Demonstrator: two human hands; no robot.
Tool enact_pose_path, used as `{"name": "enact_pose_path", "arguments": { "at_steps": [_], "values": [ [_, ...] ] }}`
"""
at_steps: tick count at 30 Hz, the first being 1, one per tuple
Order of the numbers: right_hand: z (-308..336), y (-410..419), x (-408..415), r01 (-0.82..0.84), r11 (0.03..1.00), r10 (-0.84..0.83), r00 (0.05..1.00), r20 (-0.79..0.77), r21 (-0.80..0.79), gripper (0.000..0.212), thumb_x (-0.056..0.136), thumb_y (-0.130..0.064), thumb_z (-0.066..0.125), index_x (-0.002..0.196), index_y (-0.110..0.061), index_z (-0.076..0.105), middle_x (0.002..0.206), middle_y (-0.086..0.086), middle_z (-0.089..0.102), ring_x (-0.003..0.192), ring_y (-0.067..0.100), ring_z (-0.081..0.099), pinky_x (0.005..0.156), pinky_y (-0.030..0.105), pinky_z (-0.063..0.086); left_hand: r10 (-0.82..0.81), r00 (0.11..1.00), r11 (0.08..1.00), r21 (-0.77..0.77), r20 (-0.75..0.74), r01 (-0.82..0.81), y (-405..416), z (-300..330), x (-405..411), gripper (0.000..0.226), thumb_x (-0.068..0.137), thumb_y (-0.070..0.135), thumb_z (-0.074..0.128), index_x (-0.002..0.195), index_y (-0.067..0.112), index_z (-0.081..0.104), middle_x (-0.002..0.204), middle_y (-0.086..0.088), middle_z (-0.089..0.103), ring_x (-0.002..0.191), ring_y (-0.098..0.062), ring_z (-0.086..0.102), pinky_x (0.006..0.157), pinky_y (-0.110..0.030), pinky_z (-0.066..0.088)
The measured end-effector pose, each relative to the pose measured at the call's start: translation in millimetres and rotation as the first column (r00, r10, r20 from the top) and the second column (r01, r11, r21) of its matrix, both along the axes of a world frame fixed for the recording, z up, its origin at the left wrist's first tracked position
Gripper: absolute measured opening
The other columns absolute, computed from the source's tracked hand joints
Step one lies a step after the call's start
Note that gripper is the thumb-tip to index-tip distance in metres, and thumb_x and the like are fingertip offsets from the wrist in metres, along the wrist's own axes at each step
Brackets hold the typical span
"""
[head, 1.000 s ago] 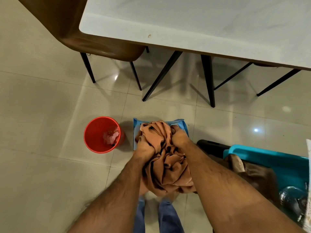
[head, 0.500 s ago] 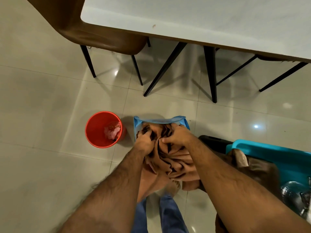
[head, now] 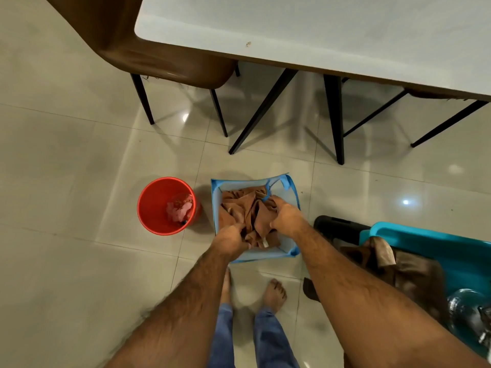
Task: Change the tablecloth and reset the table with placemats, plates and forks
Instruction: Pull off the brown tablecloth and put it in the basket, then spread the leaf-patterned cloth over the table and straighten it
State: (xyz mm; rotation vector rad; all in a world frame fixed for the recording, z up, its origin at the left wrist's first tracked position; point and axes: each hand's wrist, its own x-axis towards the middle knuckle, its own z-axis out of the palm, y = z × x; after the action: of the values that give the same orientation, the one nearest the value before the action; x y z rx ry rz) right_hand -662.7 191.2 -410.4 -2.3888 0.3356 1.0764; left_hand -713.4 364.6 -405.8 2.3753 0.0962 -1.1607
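A crumpled orange-brown tablecloth (head: 243,208) lies bunched inside a light blue fabric basket (head: 216,185) on the floor. My left hand (head: 231,241) grips the cloth at the basket's near left side. My right hand (head: 285,217) presses down on the cloth at the right, its fingers curled into the folds. The bare white table (head: 332,30) stands above at the upper right with nothing on the part in view.
A red bucket (head: 154,208) with pink scraps stands left of the basket. A brown chair (head: 148,46) is tucked at the table's corner. A teal tub (head: 435,251) with brown cloth and a glass item sits at the right. My bare feet are below the basket.
Both hands have carried the bunched tablecloth down from chest height into the blue basket, and it now sits inside the rim.
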Motion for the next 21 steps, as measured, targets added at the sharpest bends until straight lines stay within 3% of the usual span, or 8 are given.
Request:
{"name": "enact_pose_path", "arguments": {
  "at_steps": [2,4,7,11,15,18,21],
  "values": [
    [2.8,2.5,-2.0,-0.038,0.998,0.038,0.999,-0.010,-0.040,0.060,0.083,-0.013,0.063,0.141,-0.021,0.047,0.126,0.010,0.063,0.112,0.030,0.061,0.095,0.037,0.053,0.040,0.999,0.999,-0.024,0.020,-0.040,-4.0,0.4,-0.3,0.041,0.084,0.019,0.067,0.123,0.010,0.058,0.114,-0.013,0.064,0.104,-0.033,0.060,0.083,-0.032,0.047],
    [6.5,6.0,-7.4,-0.120,0.989,0.119,0.993,-0.015,-0.089,0.036,0.088,-0.017,0.061,0.123,-0.011,0.058,0.117,0.011,0.066,0.106,0.031,0.063,0.085,0.032,0.053,0.063,0.997,0.996,-0.057,0.034,-0.061,-8.5,4.8,-0.9,0.038,0.085,0.019,0.066,0.121,0.010,0.057,0.114,-0.013,0.063,0.105,-0.032,0.060,0.085,-0.033,0.048],
    [9.7,9.7,-18.1,-0.115,0.991,0.119,0.991,0.057,-0.070,0.020,0.093,-0.020,0.054,0.109,-0.013,0.064,0.106,0.011,0.069,0.093,0.029,0.065,0.074,0.030,0.051,0.066,0.997,0.995,-0.075,0.044,-0.063,-13.4,10.2,1.1,0.039,0.088,0.025,0.065,0.123,0.013,0.055,0.116,-0.007,0.062,0.106,-0.028,0.059,0.084,-0.030,0.046],
    [31.1,7.9,-25.4,-0.037,0.999,0.038,0.994,0.107,-0.006,0.017,0.092,-0.020,0.055,0.101,-0.015,0.068,0.099,0.008,0.071,0.088,0.027,0.066,0.075,0.032,0.055,0.049,0.993,0.997,-0.066,0.105,-0.042,-21.5,29.7,7.6,0.044,0.090,0.029,0.062,0.131,0.016,0.054,0.123,-0.008,0.062,0.112,-0.027,0.058,0.090,-0.032,0.047],
    [78.5,0.3,-23.0,0.042,0.996,-0.051,0.991,0.127,0.074,0.020,0.091,-0.026,0.059,0.104,-0.017,0.071,0.105,0.005,0.072,0.096,0.026,0.067,0.083,0.033,0.054,0.049,0.979,0.992,-0.121,0.198,-0.025,-34.9,74.6,15.3,0.020,0.089,0.026,0.058,0.106,0.021,0.066,0.101,-0.002,0.069,0.094,-0.023,0.065,0.072,-0.029,0.048],
    [128.3,-10.0,-12.6,0.094,0.992,-0.106,0.984,0.144,0.089,0.017,0.093,-0.026,0.059,0.101,-0.018,0.071,0.107,0.007,0.072,0.099,0.026,0.066,0.088,0.036,0.053,-0.013,0.960,0.990,-0.130,0.278,0.051,-44.6,123.8,30.9,0.023,0.087,0.027,0.056,0.105,0.021,0.068,0.102,-0.002,0.071,0.096,-0.023,0.066,0.080,-0.037,0.053],
    [183.8,-23.6,-12.3,0.160,0.980,-0.182,0.962,0.205,0.115,0.029,0.091,-0.028,0.065,0.115,-0.013,0.068,0.115,0.009,0.069,0.104,0.024,0.065,0.085,0.030,0.051,-0.054,0.944,0.986,-0.131,0.326,0.102,-56.8,183.5,40.4,0.038,0.091,0.028,0.056,0.126,0.014,0.062,0.123,-0.010,0.065,0.115,-0.027,0.059,0.095,-0.038,0.048]
  ]
}}
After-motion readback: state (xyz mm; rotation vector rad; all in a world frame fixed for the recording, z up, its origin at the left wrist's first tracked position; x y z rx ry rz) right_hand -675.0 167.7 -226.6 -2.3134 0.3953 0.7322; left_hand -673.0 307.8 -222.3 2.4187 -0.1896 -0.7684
